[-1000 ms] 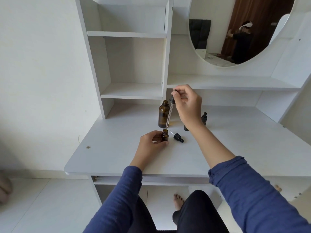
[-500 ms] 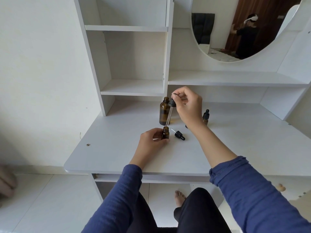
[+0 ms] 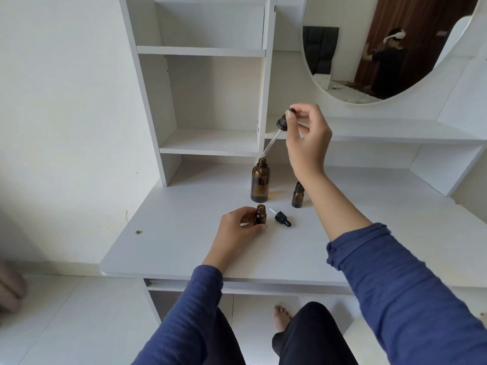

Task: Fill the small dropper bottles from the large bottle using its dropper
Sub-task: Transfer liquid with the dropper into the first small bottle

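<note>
**Dropper (image 3: 274,137) tip at the mouth of the large bottle (image 3: 260,184)**

On the left, the left hand (image 3: 237,225) rests on the desk (image 3: 171,246). Its grip is curled round the small bottle (image 3: 261,216), thumb and fingers closed on the amber body, which stands upright and uncapped. Directly behind it, farther from the person, the large bottle also stands upright and open, so the two mouths sit one behind the other, near but apart.

Above the large bottle the dropper slants. Its glass tube runs from the tip, low and left just over the rim, up and rightward to the black collar and bulb. Whether the tip has entered the neck cannot be told.

Just right of the small bottle a small dropper cap (image 3: 282,218) lies on its side. Farther right and back stands a capped small bottle (image 3: 298,196), partly behind the forearm. Rightmost, the right hand (image 3: 308,138) is raised, its grip pinching the bulb between thumb and fingertip, the other fingers loosely curled.

The coming move turns on that slant. The large bottle's mouth lies below and left of the grip, along the tube's long axis, so a plunge would probably follow that line or first bring the tube upright. The small bottle lies toward the person from the tip, and the left hand has it steadied.
</note>
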`<state>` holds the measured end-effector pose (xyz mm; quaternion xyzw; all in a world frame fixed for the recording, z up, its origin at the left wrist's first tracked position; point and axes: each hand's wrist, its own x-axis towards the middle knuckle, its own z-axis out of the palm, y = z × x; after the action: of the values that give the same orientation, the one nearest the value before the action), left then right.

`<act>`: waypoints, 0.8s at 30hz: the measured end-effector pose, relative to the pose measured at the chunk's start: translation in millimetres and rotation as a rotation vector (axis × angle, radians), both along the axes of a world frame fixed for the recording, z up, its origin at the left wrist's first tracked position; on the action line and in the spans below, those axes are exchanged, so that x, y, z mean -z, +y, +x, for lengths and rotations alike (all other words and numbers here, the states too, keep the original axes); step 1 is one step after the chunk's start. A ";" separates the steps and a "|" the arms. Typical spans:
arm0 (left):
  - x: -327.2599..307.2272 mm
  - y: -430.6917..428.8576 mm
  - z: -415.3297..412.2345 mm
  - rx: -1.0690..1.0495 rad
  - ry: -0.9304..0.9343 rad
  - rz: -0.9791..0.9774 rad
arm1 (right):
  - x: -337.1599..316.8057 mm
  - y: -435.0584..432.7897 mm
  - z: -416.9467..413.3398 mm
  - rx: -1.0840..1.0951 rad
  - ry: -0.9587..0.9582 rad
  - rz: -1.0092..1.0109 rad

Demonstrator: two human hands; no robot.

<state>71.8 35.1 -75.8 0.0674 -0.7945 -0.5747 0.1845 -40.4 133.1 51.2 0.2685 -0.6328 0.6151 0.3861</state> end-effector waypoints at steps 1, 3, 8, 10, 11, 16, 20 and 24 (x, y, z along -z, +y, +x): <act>0.1 0.3 0.1 0.002 0.000 0.000 | -0.8 -0.9 -2.0 0.010 0.006 0.007; 0.4 0.1 -0.3 0.004 0.003 0.001 | -0.6 -3.7 -5.9 0.023 0.013 0.023; 1.6 -0.6 -1.2 0.013 0.000 0.014 | 4.7 -7.8 -12.5 0.039 0.014 0.066; 1.6 -1.2 -1.5 0.023 -0.003 0.017 | 6.8 -9.2 -14.4 0.038 0.009 0.087; 1.7 -1.6 -1.8 0.028 -0.003 0.018 | 7.7 -10.2 -15.5 0.036 0.008 0.100; 1.2 -2.3 -3.0 0.026 -0.012 0.011 | 9.8 -16.7 -22.1 -0.009 -0.021 0.154; 1.3 -2.8 -2.6 0.026 -0.017 0.016 | 14.2 -24.2 -24.7 -0.018 -0.036 0.204; 2.1 -3.4 -3.8 0.025 -0.020 0.005 | 27.7 -31.0 -28.2 -0.036 -0.125 0.305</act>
<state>68.0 31.7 -77.9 0.0634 -0.7956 -0.5782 0.1692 -68.6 102.1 23.5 0.2964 -0.7368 0.5342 0.2898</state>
